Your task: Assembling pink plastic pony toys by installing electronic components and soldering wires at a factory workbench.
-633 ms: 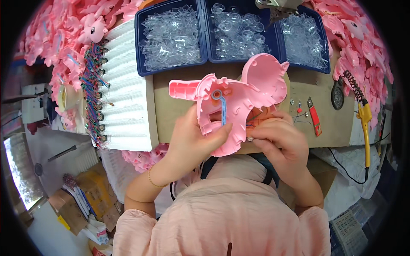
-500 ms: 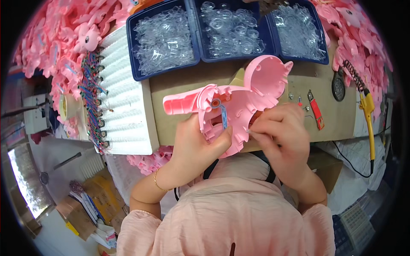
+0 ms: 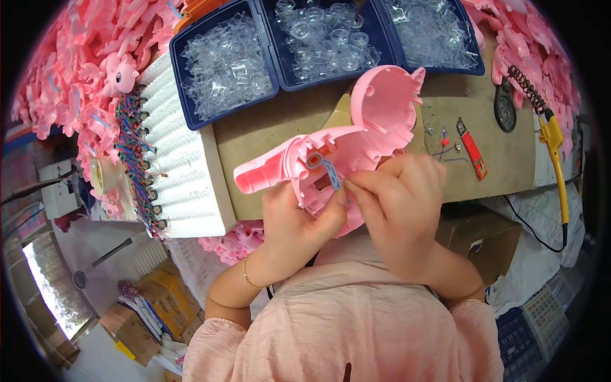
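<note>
A hollow pink plastic toy half-shell [image 3: 384,108], shaped like an animal with a round head, is held over the front of the table with its inside facing up. My left hand [image 3: 296,219] grips its lower body, the thumb pressing at the rim. By that thumb, a small blue strip-like part [image 3: 331,175] sits inside the shell beside an orange-ringed round piece [image 3: 314,160]. My right hand [image 3: 401,207] is closed in a pinch at the shell's inner edge, close to the left thumb. Whatever lies between its fingertips is too small to make out.
Blue bins [image 3: 280,86] of clear plastic parts stand at the back. A white ridged tray [image 3: 181,153] with wired speakers [image 3: 143,169] is at left. On the right lie a red cutter [image 3: 471,153], a black oval object [image 3: 505,109] and a yellow soldering iron [image 3: 557,165]. Pink shells [image 3: 63,76] pile up behind.
My right hand has moved left along the shell, so its fingertips now meet near the left thumb. The shell has tilted slightly, its left end lower.
</note>
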`<state>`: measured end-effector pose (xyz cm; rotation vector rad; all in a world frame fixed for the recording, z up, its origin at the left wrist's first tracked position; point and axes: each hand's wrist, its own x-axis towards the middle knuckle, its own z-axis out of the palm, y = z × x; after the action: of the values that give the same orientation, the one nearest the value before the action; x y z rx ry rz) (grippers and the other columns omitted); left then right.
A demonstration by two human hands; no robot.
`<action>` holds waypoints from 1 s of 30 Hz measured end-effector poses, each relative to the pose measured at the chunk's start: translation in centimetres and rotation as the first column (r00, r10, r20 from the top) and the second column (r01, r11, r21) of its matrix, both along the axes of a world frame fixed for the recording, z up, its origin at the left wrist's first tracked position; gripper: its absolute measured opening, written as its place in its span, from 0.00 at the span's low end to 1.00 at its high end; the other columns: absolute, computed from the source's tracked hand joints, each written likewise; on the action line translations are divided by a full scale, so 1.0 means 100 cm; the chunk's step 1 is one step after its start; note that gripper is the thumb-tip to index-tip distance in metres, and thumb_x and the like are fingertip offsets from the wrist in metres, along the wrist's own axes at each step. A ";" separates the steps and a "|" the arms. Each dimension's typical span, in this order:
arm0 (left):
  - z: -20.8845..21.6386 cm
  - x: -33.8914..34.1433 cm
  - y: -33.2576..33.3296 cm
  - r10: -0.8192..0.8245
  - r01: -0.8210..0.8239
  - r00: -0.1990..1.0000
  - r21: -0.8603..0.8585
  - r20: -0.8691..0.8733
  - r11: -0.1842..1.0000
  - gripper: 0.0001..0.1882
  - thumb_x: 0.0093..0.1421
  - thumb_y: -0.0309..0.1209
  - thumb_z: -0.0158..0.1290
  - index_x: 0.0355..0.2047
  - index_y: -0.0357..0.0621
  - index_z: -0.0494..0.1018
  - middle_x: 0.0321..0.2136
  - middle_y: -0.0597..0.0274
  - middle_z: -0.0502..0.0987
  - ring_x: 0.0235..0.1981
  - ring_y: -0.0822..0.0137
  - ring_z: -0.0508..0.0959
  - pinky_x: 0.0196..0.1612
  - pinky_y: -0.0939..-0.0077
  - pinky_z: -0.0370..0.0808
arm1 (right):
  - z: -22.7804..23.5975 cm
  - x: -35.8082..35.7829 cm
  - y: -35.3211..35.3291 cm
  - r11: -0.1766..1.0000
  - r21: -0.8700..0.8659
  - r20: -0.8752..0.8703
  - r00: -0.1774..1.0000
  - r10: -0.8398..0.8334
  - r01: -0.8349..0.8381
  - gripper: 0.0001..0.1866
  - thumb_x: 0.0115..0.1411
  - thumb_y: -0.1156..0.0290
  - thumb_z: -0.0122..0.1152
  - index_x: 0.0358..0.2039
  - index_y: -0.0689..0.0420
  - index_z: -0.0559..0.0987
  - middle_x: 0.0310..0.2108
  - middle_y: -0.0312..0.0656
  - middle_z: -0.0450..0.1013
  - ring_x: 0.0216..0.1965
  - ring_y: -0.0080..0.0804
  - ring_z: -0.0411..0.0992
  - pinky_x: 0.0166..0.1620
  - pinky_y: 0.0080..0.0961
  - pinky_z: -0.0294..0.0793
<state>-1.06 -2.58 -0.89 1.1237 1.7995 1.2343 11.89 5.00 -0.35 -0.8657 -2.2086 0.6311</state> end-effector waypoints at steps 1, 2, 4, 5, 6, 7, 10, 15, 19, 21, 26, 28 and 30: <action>-0.002 0.001 0.000 0.029 -0.029 1.000 0.022 0.004 0.999 0.12 0.49 0.25 0.57 0.34 0.33 0.73 0.23 0.58 0.77 0.24 0.74 0.76 0.28 0.78 0.73 | -0.002 0.000 -0.001 0.999 0.052 0.011 1.000 0.005 -0.006 0.13 0.38 0.77 0.66 0.28 0.53 0.77 0.24 0.33 0.65 0.27 0.31 0.64 0.35 0.29 0.56; -0.003 0.001 0.000 0.028 -0.028 1.000 0.022 0.004 0.999 0.12 0.49 0.25 0.57 0.34 0.33 0.73 0.23 0.58 0.77 0.24 0.74 0.76 0.28 0.78 0.73 | -0.003 0.000 -0.002 0.995 0.103 0.022 1.000 0.009 -0.012 0.13 0.39 0.77 0.66 0.28 0.53 0.77 0.24 0.33 0.65 0.28 0.31 0.64 0.35 0.29 0.56; -0.003 0.002 0.000 0.045 -0.047 0.999 0.052 0.028 0.998 0.11 0.49 0.25 0.56 0.33 0.34 0.73 0.22 0.59 0.77 0.22 0.74 0.76 0.27 0.79 0.72 | -0.001 0.002 -0.002 0.991 0.129 0.041 0.999 0.022 -0.027 0.13 0.39 0.77 0.66 0.29 0.53 0.77 0.24 0.33 0.66 0.28 0.31 0.64 0.35 0.29 0.57; -0.002 0.002 0.000 0.045 -0.047 0.999 0.052 0.028 0.998 0.11 0.49 0.25 0.56 0.33 0.34 0.73 0.22 0.59 0.77 0.22 0.74 0.76 0.27 0.79 0.72 | 0.000 0.003 -0.002 0.987 0.153 0.061 0.998 0.034 -0.043 0.13 0.39 0.77 0.66 0.29 0.53 0.77 0.24 0.33 0.66 0.28 0.31 0.64 0.35 0.29 0.57; -0.001 0.001 0.000 0.026 -0.026 1.000 0.024 0.001 0.999 0.11 0.49 0.24 0.56 0.33 0.34 0.73 0.22 0.59 0.77 0.22 0.74 0.76 0.27 0.79 0.72 | 0.000 0.002 -0.001 0.987 0.153 0.060 0.998 0.034 -0.043 0.13 0.39 0.77 0.66 0.29 0.53 0.77 0.24 0.33 0.66 0.28 0.31 0.64 0.35 0.29 0.57; 0.000 0.001 0.000 0.006 -0.006 1.000 -0.003 -0.025 1.000 0.10 0.48 0.24 0.56 0.33 0.34 0.73 0.22 0.60 0.77 0.22 0.74 0.76 0.27 0.79 0.72 | -0.002 0.002 -0.001 0.990 0.138 0.035 0.999 0.015 -0.020 0.13 0.39 0.77 0.66 0.29 0.53 0.77 0.24 0.33 0.66 0.28 0.31 0.64 0.35 0.29 0.57; 0.001 0.000 0.001 -0.004 0.003 1.000 0.027 0.013 1.000 0.11 0.48 0.24 0.56 0.33 0.34 0.73 0.22 0.60 0.77 0.22 0.74 0.76 0.27 0.79 0.72 | -0.007 -0.001 -0.004 0.994 0.106 -0.020 1.000 -0.021 0.023 0.13 0.39 0.77 0.66 0.28 0.53 0.76 0.23 0.33 0.65 0.28 0.31 0.65 0.35 0.29 0.57; 0.000 0.001 0.001 0.006 -0.003 0.999 0.053 -0.049 0.999 0.13 0.47 0.24 0.57 0.34 0.34 0.73 0.22 0.59 0.77 0.22 0.72 0.76 0.27 0.78 0.73 | -0.004 -0.001 0.000 1.000 -0.011 -0.053 0.999 0.000 -0.001 0.11 0.40 0.77 0.66 0.26 0.53 0.75 0.22 0.34 0.65 0.27 0.32 0.65 0.34 0.29 0.57; -0.003 0.003 0.001 0.032 -0.019 0.982 0.075 -0.184 0.997 0.16 0.45 0.25 0.59 0.36 0.35 0.73 0.26 0.58 0.77 0.24 0.67 0.77 0.29 0.76 0.73 | -0.004 0.000 0.001 1.000 -0.020 -0.044 0.999 0.004 -0.005 0.11 0.40 0.76 0.66 0.25 0.54 0.74 0.22 0.35 0.65 0.27 0.33 0.64 0.34 0.29 0.57; -0.005 0.002 0.001 0.015 0.005 0.977 0.094 -0.212 0.996 0.17 0.45 0.25 0.59 0.37 0.35 0.72 0.27 0.58 0.77 0.25 0.66 0.77 0.30 0.75 0.73 | -0.003 0.001 0.001 1.000 -0.029 -0.040 0.999 0.002 -0.003 0.11 0.40 0.76 0.66 0.24 0.54 0.73 0.21 0.35 0.64 0.27 0.34 0.64 0.34 0.30 0.57; -0.001 0.005 0.002 -0.020 0.044 0.970 0.091 -0.244 0.995 0.19 0.44 0.26 0.59 0.38 0.37 0.72 0.30 0.57 0.76 0.29 0.63 0.77 0.33 0.71 0.73 | -0.003 0.001 -0.001 1.000 -0.009 -0.021 0.999 -0.028 0.028 0.11 0.40 0.76 0.66 0.22 0.54 0.72 0.21 0.36 0.64 0.26 0.35 0.63 0.33 0.30 0.57; 0.002 0.006 0.002 -0.006 0.009 0.981 0.015 -0.192 1.000 0.18 0.44 0.26 0.59 0.38 0.36 0.72 0.29 0.57 0.75 0.27 0.59 0.76 0.31 0.70 0.72 | -0.004 0.001 -0.002 0.999 -0.003 -0.021 0.999 -0.032 0.032 0.11 0.40 0.76 0.66 0.23 0.54 0.72 0.21 0.37 0.63 0.26 0.36 0.63 0.33 0.31 0.56; 0.007 0.002 0.003 -0.071 0.063 0.984 -0.055 -0.163 0.996 0.18 0.45 0.27 0.58 0.38 0.36 0.71 0.30 0.54 0.75 0.27 0.57 0.76 0.31 0.68 0.72 | -0.002 0.001 0.000 0.999 0.009 -0.015 0.999 -0.037 0.038 0.11 0.40 0.76 0.66 0.23 0.55 0.72 0.21 0.37 0.63 0.26 0.36 0.62 0.32 0.31 0.56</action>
<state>-0.89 -2.28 -0.18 1.2798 1.8864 1.0786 12.02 4.99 -0.57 -0.8928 -2.1752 0.6074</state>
